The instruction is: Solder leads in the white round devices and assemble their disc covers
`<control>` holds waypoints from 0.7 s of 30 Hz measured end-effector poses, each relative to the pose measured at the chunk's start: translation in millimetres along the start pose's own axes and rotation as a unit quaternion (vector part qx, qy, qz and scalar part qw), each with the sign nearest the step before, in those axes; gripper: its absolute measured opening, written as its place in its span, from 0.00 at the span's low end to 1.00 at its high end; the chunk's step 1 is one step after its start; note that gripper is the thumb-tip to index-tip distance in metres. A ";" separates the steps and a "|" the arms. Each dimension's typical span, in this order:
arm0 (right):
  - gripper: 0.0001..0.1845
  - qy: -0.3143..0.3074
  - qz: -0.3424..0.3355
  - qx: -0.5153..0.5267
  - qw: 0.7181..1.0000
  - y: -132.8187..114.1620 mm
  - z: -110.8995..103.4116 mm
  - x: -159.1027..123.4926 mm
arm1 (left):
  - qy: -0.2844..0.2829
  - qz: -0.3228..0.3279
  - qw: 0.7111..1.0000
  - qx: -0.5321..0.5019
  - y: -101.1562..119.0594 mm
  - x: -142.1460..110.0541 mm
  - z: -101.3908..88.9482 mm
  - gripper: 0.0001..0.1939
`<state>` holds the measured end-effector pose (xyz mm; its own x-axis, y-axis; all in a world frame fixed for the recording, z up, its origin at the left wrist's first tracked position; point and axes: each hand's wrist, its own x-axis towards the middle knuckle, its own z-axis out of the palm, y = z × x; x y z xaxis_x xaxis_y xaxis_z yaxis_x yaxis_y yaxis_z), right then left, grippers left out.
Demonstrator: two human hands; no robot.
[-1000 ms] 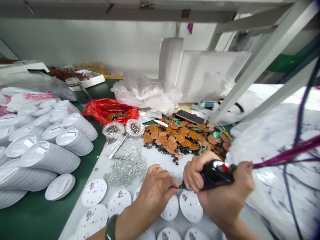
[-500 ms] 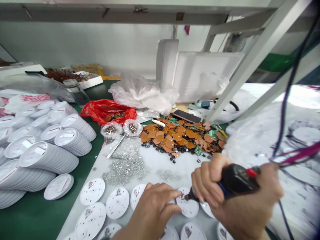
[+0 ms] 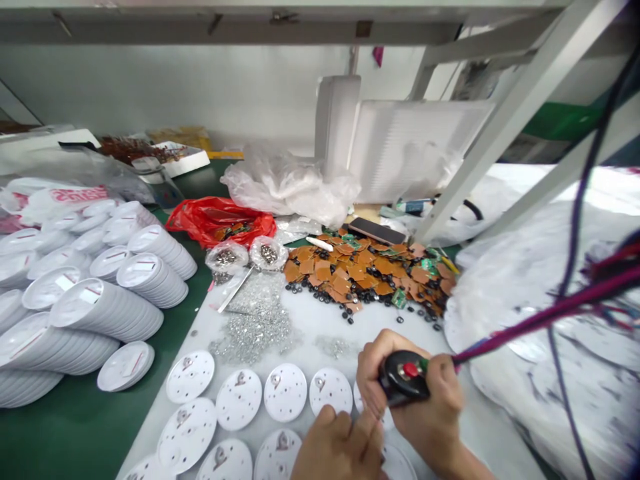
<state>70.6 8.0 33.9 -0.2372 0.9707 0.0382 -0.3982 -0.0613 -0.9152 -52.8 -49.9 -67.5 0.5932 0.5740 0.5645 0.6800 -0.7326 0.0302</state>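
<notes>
In the head view, the right hand [image 3: 425,413] has the black tool [image 3: 395,381] wrapped in its fingers, red button [image 3: 411,369] facing up, magenta cable [image 3: 530,323] trailing off toward the white plastic bag [image 3: 490,340]. It's low over the near rows, above the white discs [image 3: 285,393], its working end out of sight behind the hands. And here's the left hand [image 3: 335,447], fingers bunched close beside the right hand's; whether they pinch anything, the view can't tell.

The tool looks stiff, with some heft, its smooth shell likely a little slick; best held round the thick body, with the cable kept free so it doesn't tug. The discs look light, rigid and thin, probably plastic, happiest taken by the rim, away from the metal fittings [image 3: 277,381] on top. They'd slide at a nudge, so fingertips on the edge would steady them.

Farther off lie the small metal pieces [image 3: 257,333], tiny and easily scattered, surely a fingertip job. Beyond, the brown boards [image 3: 350,270] look flat and stiff, perhaps brittle, better lifted by their edges.
</notes>
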 end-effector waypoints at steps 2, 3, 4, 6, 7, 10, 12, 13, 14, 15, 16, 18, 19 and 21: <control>0.37 -0.005 0.005 -0.010 1.000 1.4 -0.5 -1.0 | 0.054 -0.019 0.998 0.004 -0.1 4.2 -3.5 0.11; 0.36 -0.009 0.004 -0.014 1.000 2.3 -1.2 -1.8 | 0.071 -0.023 0.997 0.007 -0.1 5.9 -4.8 0.11; 0.36 -0.016 0.003 -0.019 1.000 3.2 -2.0 -2.7 | 0.074 -0.021 0.997 0.009 0.1 7.2 -5.7 0.11; 0.36 -0.037 -0.002 -0.034 0.999 5.6 -3.6 -4.7 | 0.071 -0.020 0.997 0.007 0.6 8.8 -6.3 0.12; 0.36 -0.048 -0.005 -0.046 0.998 7.1 -4.2 -5.6 | 0.069 -0.022 0.997 0.005 0.8 9.2 -6.3 0.12; 0.36 -0.075 -0.014 -0.088 0.993 11.7 -4.7 -7.1 | 0.064 -0.039 0.997 -0.014 1.4 9.7 -6.0 0.12; 0.35 -0.081 -0.004 -0.102 0.991 12.2 -4.5 -7.2 | 0.068 -0.044 0.997 -0.019 1.4 9.8 -6.0 0.13; 0.35 -0.081 0.005 -0.098 0.992 10.9 -4.4 -7.1 | 0.072 -0.042 0.996 -0.018 1.1 9.8 -5.9 0.13; 0.35 -0.076 0.014 -0.085 0.993 8.3 -4.2 -7.0 | 0.079 -0.039 0.996 -0.015 0.9 9.7 -5.8 0.13; 0.35 -0.070 0.019 -0.064 0.995 4.7 -3.9 -6.8 | 0.087 -0.034 0.996 -0.010 0.6 9.5 -5.4 0.14; 0.36 -0.065 0.020 -0.038 0.997 0.4 -3.4 -6.4 | 0.094 -0.030 0.995 -0.005 0.3 9.2 -5.0 0.14; 0.38 -0.062 0.007 0.015 0.998 -7.7 -1.1 -4.5 | 0.101 -0.027 0.995 0.003 0.4 8.6 -3.9 0.14; 0.38 -0.059 -0.006 0.035 0.998 -10.2 0.9 -2.8 | 0.102 -0.028 0.994 0.006 0.7 8.4 -3.4 0.14; 0.39 -0.032 -0.039 0.056 0.997 -9.8 6.4 2.4 | 0.098 -0.027 0.995 0.008 1.7 8.4 -2.9 0.14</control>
<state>68.2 9.5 45.5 -0.2561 0.9570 0.1365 -0.5134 -0.0151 -0.8580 -47.9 -47.4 -60.3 0.4607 0.5286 0.7130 0.7168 -0.6953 0.0523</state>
